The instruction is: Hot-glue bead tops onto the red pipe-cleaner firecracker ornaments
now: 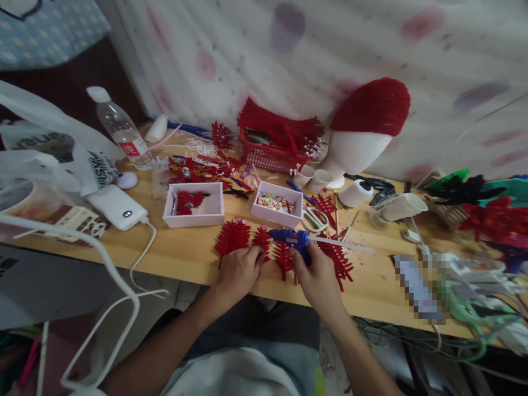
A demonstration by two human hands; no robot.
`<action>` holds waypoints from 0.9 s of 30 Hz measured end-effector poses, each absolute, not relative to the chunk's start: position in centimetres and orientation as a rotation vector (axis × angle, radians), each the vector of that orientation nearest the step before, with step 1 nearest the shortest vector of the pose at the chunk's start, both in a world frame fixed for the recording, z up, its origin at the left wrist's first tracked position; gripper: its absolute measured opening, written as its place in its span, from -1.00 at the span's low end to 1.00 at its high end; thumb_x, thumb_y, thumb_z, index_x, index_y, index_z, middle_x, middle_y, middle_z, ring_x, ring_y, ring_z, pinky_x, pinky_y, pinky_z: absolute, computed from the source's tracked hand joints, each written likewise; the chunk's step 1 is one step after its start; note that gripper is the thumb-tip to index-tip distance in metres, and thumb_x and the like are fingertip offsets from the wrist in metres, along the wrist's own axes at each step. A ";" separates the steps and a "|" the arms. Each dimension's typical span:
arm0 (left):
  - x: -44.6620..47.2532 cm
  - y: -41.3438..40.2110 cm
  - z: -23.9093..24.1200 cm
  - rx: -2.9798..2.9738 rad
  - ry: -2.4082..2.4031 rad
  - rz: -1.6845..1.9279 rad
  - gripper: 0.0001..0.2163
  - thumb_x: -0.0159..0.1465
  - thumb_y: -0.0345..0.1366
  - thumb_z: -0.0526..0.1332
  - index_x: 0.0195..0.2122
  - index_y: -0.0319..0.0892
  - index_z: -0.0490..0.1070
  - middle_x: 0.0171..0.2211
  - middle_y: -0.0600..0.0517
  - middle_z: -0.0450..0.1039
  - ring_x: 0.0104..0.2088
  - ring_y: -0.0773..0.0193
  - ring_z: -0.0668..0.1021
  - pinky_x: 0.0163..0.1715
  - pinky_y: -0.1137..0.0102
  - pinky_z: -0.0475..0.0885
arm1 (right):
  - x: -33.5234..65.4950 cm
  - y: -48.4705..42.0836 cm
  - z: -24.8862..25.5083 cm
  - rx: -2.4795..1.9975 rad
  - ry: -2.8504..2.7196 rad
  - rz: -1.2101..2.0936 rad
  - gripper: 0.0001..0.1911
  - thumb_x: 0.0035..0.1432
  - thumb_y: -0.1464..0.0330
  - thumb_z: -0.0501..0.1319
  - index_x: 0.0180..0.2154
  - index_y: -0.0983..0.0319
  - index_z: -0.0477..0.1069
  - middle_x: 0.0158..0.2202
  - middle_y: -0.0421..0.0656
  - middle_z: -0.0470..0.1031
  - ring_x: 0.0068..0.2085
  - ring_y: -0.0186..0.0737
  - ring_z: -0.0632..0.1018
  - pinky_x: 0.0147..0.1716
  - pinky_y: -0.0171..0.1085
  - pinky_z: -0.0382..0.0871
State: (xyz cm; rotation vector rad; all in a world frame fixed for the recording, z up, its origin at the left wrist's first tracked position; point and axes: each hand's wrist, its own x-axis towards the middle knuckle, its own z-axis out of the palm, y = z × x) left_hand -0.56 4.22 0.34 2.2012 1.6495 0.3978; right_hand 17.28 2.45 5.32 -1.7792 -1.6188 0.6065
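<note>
My right hand point(317, 275) grips a blue glue gun point(291, 237) with its nozzle pointing left over a small red leaf-shaped ornament point(262, 240). A clear glue stick point(342, 243) juts out of the gun's back to the right. My left hand point(239, 270) rests on the wooden table point(181, 256) with fingers curled, pinching the edge of that ornament. A larger red ornament point(231, 237) lies just left of it. More red ornaments point(340, 261) lie under and to the right of my right hand.
Two pink trays stand behind: one with red pieces point(193, 204), one with beads point(277, 203). Scissors point(315, 218), paper cups point(313, 177), a red basket point(272, 154), a mannequin head with red cap point(363, 132), a water bottle point(121, 132) and a power bank point(117, 207) crowd the table.
</note>
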 end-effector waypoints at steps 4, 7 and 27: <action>-0.5 4.2 0.2 2.193 1.650 0.449 -0.83 0.40 -0.24 0.13 -0.16 -0.09 0.52 -0.28 -0.01 0.63 -0.26 0.17 0.63 -0.29 0.38 0.38 | 17.6 2.9 5.1 -1.712 -1.461 0.743 -0.65 0.22 0.10 0.14 -0.22 0.27 0.44 -0.49 -0.20 0.47 -0.48 -0.26 0.40 -0.47 -0.32 0.25; -0.5 4.1 0.0 2.185 1.643 0.491 -0.84 0.39 -0.25 0.15 -0.18 -0.08 0.53 -0.28 0.01 0.63 -0.27 0.18 0.63 -0.29 0.39 0.37 | 17.6 3.1 5.0 -1.697 -1.441 0.821 -0.65 0.20 0.10 0.15 -0.27 0.27 0.44 -0.55 -0.25 0.39 -0.53 -0.28 0.35 -0.52 -0.33 0.22; -0.5 4.0 0.3 2.196 1.652 0.476 -0.82 0.40 -0.24 0.15 -0.16 -0.08 0.55 -0.26 -0.03 0.64 -0.25 0.17 0.64 -0.28 0.39 0.39 | 17.0 2.3 4.5 -1.814 -1.627 0.517 -0.68 0.24 0.16 0.09 -0.20 0.26 0.45 -0.44 -0.12 0.55 -0.46 -0.19 0.49 -0.45 -0.31 0.28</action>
